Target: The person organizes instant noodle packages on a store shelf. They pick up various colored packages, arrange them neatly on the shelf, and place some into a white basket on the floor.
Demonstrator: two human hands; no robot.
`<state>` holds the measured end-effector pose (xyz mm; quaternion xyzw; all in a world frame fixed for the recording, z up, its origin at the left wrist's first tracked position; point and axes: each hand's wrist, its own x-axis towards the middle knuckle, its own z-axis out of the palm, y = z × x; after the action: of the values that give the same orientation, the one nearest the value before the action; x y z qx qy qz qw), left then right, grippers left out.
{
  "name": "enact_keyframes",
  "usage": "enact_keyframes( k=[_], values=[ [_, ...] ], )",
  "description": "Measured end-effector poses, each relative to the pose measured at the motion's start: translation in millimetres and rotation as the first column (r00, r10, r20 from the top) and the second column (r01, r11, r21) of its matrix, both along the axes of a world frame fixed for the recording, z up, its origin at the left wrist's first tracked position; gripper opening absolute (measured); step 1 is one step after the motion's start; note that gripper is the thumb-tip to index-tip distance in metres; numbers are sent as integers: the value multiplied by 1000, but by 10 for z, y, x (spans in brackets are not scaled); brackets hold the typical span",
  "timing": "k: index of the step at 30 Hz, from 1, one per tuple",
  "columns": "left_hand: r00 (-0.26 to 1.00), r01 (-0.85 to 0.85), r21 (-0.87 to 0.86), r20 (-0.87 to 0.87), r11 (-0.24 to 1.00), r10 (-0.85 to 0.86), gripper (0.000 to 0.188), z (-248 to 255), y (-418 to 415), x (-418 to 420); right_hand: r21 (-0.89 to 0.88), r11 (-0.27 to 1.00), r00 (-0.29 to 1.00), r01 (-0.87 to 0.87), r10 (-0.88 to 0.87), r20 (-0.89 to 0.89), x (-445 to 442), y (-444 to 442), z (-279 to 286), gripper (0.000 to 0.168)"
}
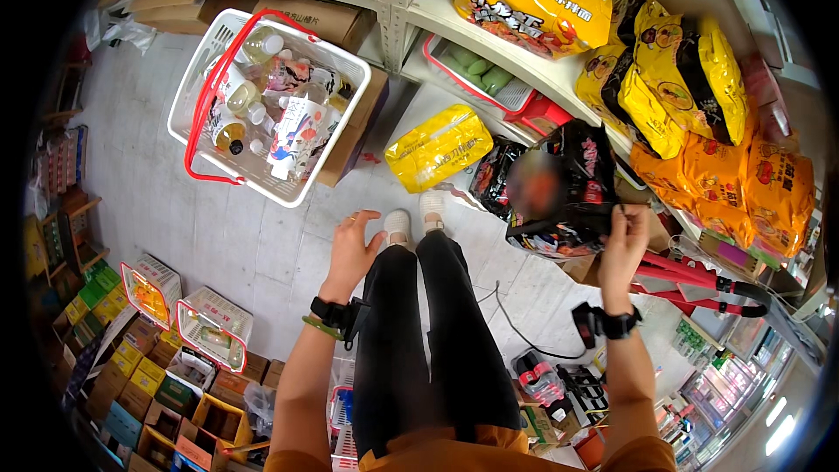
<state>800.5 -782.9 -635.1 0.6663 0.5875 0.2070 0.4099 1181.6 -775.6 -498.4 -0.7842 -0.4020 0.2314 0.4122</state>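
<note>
My right hand point(623, 242) pinches the edge of a black multipack of instant noodles point(570, 190) beside the shelving. My left hand point(351, 249) is empty, its fingers apart, over the floor near my shoes. A yellow noodle multipack point(439, 147) lies ahead of my feet, and another black pack point(495, 174) lies between it and the one I hold. Yellow noodle bags point(534, 0) and orange bags point(727, 183) sit on the shelf at the right. A white basket point(177, 105) with a red handle, holding several bottles, stands ahead to the left.
A red-rimmed basket of green items point(475, 72) sits low in the shelving, by its metal upright point(394, 13). Red folded tubular frame point(688, 282) is at the right. A black cable point(518, 331) crosses the floor. Cartons point(128, 360) and small baskets point(213, 324) stand lower left.
</note>
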Motion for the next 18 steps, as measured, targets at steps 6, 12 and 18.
enact_keyframes(
  k=[6, 12, 18],
  values=[
    [1000, 20, -56, 21, 998, -19, 31, -228, -1, 31, 45, 998, 937, 45, -57, 345, -1, -376, -1174, 9],
    [994, 102, -68, -35, 992, -104, 30, -322, 77, 177, -180, 976, 933, 122, -51, 356, -127, -792, -2010, 9],
    [993, 107, -39, -35, 993, -109, 31, -405, 86, 194, -210, 974, 929, 85, -1, 371, -71, -764, -1906, 16]
  ],
)
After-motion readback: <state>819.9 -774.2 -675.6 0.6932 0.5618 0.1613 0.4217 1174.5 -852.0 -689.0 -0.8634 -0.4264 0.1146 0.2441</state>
